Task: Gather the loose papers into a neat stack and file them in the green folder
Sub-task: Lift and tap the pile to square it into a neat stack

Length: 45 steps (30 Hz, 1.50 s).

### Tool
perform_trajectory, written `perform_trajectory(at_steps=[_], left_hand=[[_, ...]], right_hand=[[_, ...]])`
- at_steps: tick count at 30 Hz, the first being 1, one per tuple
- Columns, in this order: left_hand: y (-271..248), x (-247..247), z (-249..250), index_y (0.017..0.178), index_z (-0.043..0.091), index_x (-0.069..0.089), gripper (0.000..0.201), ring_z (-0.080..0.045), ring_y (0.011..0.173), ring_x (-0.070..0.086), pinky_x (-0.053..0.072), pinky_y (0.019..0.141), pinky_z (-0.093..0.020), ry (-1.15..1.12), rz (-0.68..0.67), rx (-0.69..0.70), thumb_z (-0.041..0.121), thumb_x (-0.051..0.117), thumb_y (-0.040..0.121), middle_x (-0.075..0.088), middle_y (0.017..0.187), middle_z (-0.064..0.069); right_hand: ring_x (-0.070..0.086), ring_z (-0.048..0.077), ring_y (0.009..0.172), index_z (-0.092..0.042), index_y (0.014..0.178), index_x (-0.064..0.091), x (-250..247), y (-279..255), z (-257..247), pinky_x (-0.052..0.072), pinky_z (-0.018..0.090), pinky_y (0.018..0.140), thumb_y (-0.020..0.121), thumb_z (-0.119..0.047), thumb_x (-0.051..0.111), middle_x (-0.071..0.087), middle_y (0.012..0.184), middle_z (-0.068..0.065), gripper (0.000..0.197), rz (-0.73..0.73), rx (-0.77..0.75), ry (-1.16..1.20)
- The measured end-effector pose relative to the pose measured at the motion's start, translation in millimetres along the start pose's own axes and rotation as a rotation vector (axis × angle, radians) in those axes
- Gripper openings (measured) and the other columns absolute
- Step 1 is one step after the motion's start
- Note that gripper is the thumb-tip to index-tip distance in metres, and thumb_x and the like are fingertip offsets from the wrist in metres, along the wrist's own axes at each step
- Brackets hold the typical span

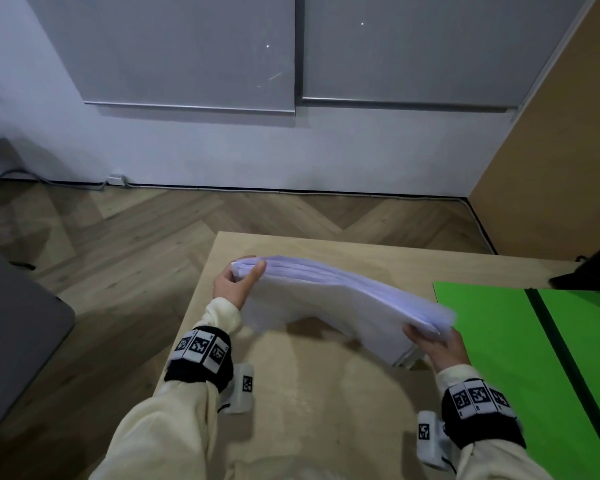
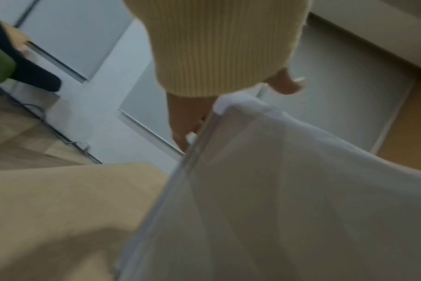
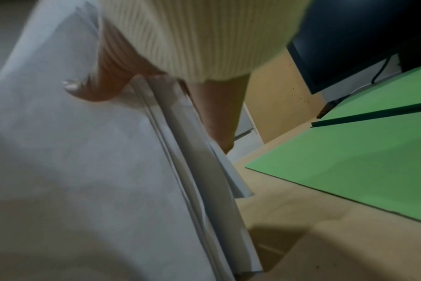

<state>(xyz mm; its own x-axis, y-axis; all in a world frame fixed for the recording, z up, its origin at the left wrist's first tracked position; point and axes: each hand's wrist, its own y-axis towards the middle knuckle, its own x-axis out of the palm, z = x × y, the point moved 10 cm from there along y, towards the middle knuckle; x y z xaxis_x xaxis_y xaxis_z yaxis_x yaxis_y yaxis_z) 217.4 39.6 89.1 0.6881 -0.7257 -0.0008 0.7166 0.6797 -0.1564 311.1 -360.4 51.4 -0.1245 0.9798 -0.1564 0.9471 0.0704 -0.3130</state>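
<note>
**Squaring the stack before it goes to the folder**

The person is holding the stack of papers [image 1: 329,299] upright on its long edge, above the wooden table [image 1: 326,403], with one hand at each end. The left hand [image 1: 234,284] is gripping the far left end, thumb on the near face and fingers wrapped behind. The right hand [image 1: 437,344] is pinching the near right end, which is sitting lower and close to the tabletop. The middle of the stack is arching, and in the right wrist view the sheet edges are lying staggered, not flush.

The step in hand looks like jogging the sheets even. To do it well, both grips are best loosened slightly so the sheets can slide, the stack levelled, and its lower edge tapped on the table until the edges align. Squeezing hard would likely lock the stagger in.

The green folder [image 1: 520,348] is lying open and flat on the right side of the table, just beside the right hand, ready to receive the stack.
</note>
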Motion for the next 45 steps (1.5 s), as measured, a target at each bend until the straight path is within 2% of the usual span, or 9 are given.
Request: perform_trajectory(at_steps=[5,16,20,27,30,33,36,42,45], left_hand=[[-0.1,8.0,-22.5,0.093,0.021,0.067,0.06,0.002,0.075,0.067,0.052,0.064,-0.005,0.154,-0.26,-0.028,0.027,0.093,0.039,0.074,0.079,0.015],[-4.5,12.6,-28.4,0.081,0.011,0.068,0.036,0.004,0.055,0.063,0.052,0.056,-0.008,0.222,-0.347,-0.032,-0.02,0.074,0.063,0.071,0.058,0.014],[-4.1,13.8,-24.7,0.083,0.012,0.068,0.038,0.011,0.056,0.064,0.049,0.057,-0.004,0.237,-0.327,-0.023,-0.017,0.077,0.061,0.071,0.058,0.018],[5.0,9.0,-28.2,0.083,0.012,0.069,0.018,0.001,0.061,0.061,0.049,0.054,-0.003,0.19,-0.143,-0.008,0.001,0.078,0.07,0.067,0.071,0.007],[4.3,10.4,-31.9,0.07,0.018,0.066,0.024,-0.003,0.059,0.06,0.051,0.054,-0.006,0.2,-0.149,-0.033,-0.003,0.078,0.069,0.067,0.053,0.016],[-3.3,14.0,-23.8,0.073,0.016,0.065,0.027,0.005,0.054,0.063,0.052,0.056,-0.011,0.191,-0.232,-0.028,-0.005,0.08,0.065,0.069,0.06,0.013],[-11.5,10.7,-9.4,0.071,0.01,0.06,0.027,0.005,0.053,0.06,0.048,0.052,-0.01,0.171,-0.325,0.025,0.002,0.079,0.054,0.066,0.056,0.012],[-15.7,9.0,-36.4,0.101,0.012,0.064,0.056,-0.001,0.095,0.064,0.055,0.073,-0.01,0.182,-0.423,-0.049,-0.016,0.079,0.055,0.072,0.098,0.012],[-14.8,22.2,-28.1,0.095,0.024,0.068,0.051,0.008,0.093,0.062,0.053,0.079,-0.007,0.285,-0.422,-0.017,-0.011,0.079,0.06,0.07,0.096,0.02]], right_hand=[[0.061,0.027,0.094,-0.009,0.103,0.063,1.4,-1.1,-21.1,0.05,0.034,0.078,0.007,-0.08,0.071,0.066,0.097,0.013,0.119,0.061,-0.083,0.106],[0.039,-0.001,0.041,-0.018,0.05,0.047,-10.0,0.4,-46.9,0.035,0.011,0.043,0.082,-0.034,0.067,0.045,0.034,-0.013,0.041,0.387,-0.216,0.361],[0.048,0.009,0.054,-0.009,0.075,0.064,-9.3,4.4,-33.4,0.037,0.01,0.04,0.084,-0.019,0.063,0.052,0.054,-0.007,0.013,0.351,-0.161,0.359],[0.06,-0.004,0.089,-0.026,0.109,0.058,7.5,14.4,-23.0,0.051,0.008,0.074,0.051,-0.052,0.078,0.063,0.109,-0.005,0.067,0.009,-0.267,0.143],[0.064,0.007,0.067,-0.003,0.107,0.064,3.5,13.5,-2.3,0.051,0.014,0.053,0.041,-0.046,0.088,0.066,0.088,0.008,0.082,0.069,-0.143,-0.082],[0.068,0.023,0.079,0.006,0.103,0.065,-2.5,12.5,-1.3,0.048,0.018,0.05,0.066,-0.018,0.082,0.068,0.081,0.009,0.048,0.148,-0.096,-0.04],[0.067,-0.004,0.061,-0.005,0.09,0.065,-4.5,10.0,-17.5,0.05,0.008,0.051,0.07,0.004,0.072,0.072,0.063,-0.015,0.023,0.052,-0.167,0.119],[0.061,-0.018,0.087,-0.027,0.107,0.06,23.1,21.9,5.3,0.048,0.009,0.084,0.064,0.013,0.073,0.066,0.104,-0.013,0.061,-0.123,-0.087,-0.364],[0.061,0.007,0.092,-0.023,0.111,0.058,7.5,18.7,21.9,0.049,0.004,0.063,0.081,0.007,0.062,0.064,0.104,-0.003,0.043,0.141,0.203,-0.469]])
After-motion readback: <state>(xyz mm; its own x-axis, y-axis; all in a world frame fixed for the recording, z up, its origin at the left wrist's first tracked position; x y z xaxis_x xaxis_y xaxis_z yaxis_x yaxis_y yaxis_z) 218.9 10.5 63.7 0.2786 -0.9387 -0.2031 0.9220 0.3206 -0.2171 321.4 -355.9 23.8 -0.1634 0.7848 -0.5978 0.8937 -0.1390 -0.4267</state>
